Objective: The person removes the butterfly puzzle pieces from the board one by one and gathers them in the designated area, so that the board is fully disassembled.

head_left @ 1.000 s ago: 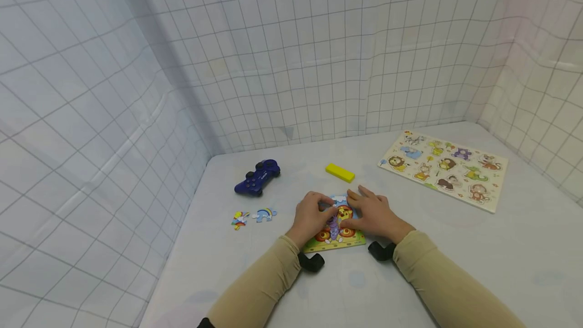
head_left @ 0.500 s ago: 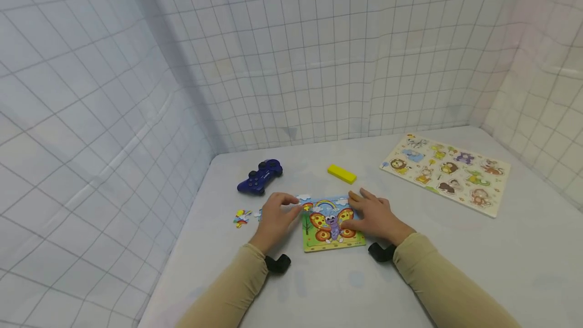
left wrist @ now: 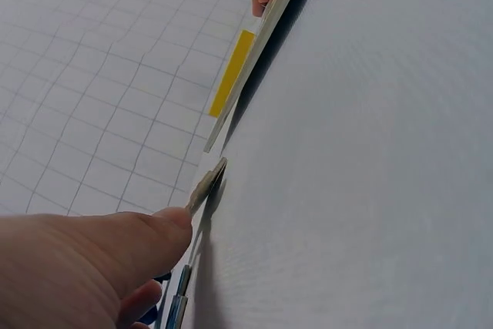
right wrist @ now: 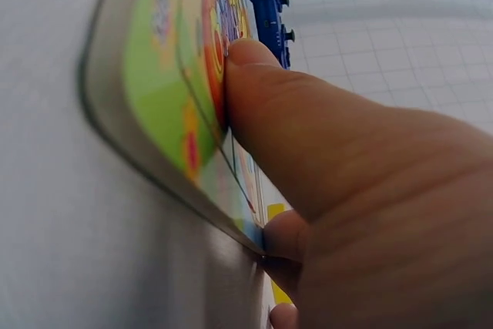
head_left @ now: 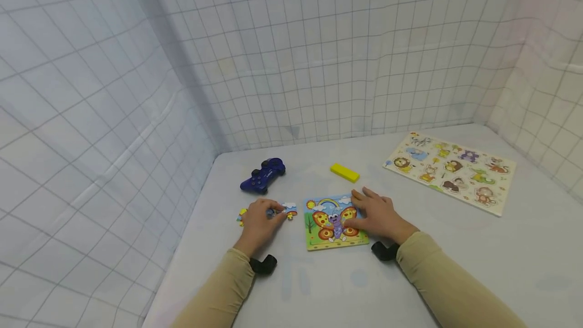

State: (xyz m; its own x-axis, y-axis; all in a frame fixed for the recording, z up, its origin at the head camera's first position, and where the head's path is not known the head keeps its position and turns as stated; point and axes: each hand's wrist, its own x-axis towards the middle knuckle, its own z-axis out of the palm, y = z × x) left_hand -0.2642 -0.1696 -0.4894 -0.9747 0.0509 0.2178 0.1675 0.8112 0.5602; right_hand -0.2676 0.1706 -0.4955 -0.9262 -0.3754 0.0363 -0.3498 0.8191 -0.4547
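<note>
A small jigsaw piece (head_left: 290,212) with a cloud and a red and yellow print is pinched by my left hand (head_left: 260,222), left of the butterfly puzzle board (head_left: 315,237). In the left wrist view the thumb (left wrist: 150,248) is at the near end of that piece (left wrist: 203,190), which is tilted close over the table. My right hand (head_left: 380,215) holds the board at its right side. The right wrist view has the thumb (right wrist: 269,113) on the printed face and the other fingers at the edge. A colourful loose piece (head_left: 242,216) is partly hidden behind the left hand.
A blue game controller (head_left: 264,176) lies back left on the white table. Beyond the butterfly board is a yellow block (head_left: 344,172). A larger animal puzzle board (head_left: 448,173) lies back right. Checked cloth walls (head_left: 291,65) stand along the back and sides.
My left hand has moved left from over the butterfly board, carrying the pinched piece to the table near the loose pieces. The right hand has kept its place on the board.
</note>
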